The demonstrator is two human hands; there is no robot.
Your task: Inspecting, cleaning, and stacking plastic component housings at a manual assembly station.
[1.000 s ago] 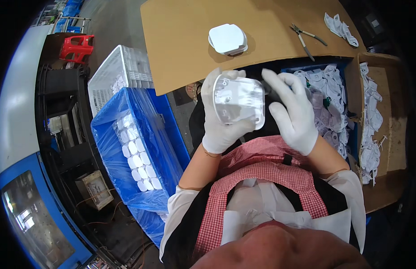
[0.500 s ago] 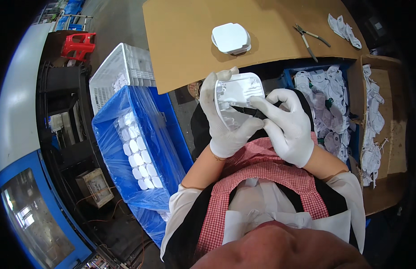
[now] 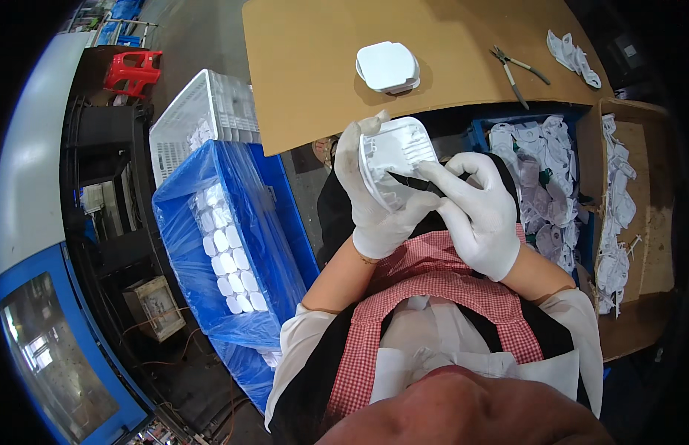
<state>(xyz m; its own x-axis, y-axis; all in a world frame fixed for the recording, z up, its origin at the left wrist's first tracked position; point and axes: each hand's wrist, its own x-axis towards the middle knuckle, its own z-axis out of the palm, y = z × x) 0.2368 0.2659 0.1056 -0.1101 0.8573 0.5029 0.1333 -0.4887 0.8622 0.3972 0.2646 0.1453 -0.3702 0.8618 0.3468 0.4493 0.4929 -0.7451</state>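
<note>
In my gloved left hand is a white plastic housing, gripped along its left side and lower edge. Its hollow inner face, with ribs along the right side, is turned up toward me. My gloved right hand pinches a thin, dark, pointed blade between thumb and fingers. The blade lies across the lower part of the housing, its tip near the inside wall; whether it touches the plastic I cannot tell. Part of the blade's handle end is hidden by my right fingers.
On the cardboard-topped table lie stacked white housings, pliers and white plastic parts. A blue bin and a cardboard box hold white parts at right. At left stand a lined blue crate and a white basket.
The housing has tipped slightly in my left hand, and the blade has shifted a little relative to it. Both hands keep their holds. The whole view has moved slightly.
</note>
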